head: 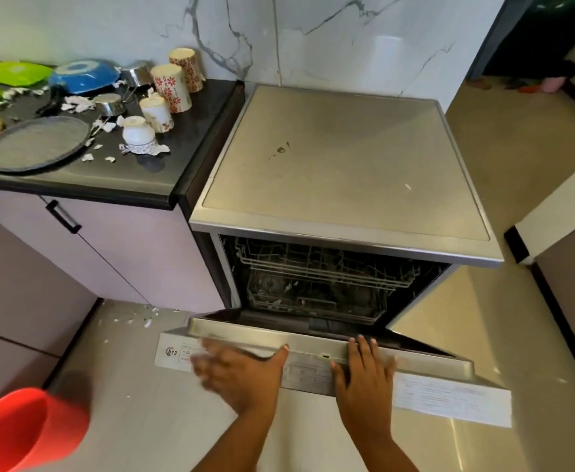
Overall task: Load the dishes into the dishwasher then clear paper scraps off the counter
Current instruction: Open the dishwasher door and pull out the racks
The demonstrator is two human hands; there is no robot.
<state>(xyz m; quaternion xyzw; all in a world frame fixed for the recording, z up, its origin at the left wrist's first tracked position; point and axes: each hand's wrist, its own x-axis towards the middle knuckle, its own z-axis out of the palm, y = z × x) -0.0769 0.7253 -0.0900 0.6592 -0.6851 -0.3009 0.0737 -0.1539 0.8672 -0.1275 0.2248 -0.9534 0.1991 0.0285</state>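
Note:
The steel dishwasher (344,158) stands right of the black counter (136,178), its door (313,366) tilted partly open with wire racks (316,270) showing inside. My right hand (364,373) lies flat on the door's top edge, fingers hooked over it. My left hand (238,369) is blurred, spread open against the door front. On the counter sit upturned patterned cups (172,88), a white cup (138,134), a grey round plate (35,143), a blue bowl (83,76), green plates (17,73), steel cups (110,103) and torn paper scraps (75,105).
A red bucket (24,427) stands on the floor at lower left. More paper scraps (143,316) lie on the floor by the cabinet (85,247). A marble wall (313,35) backs the counter. Tiled floor opens to the right of the dishwasher.

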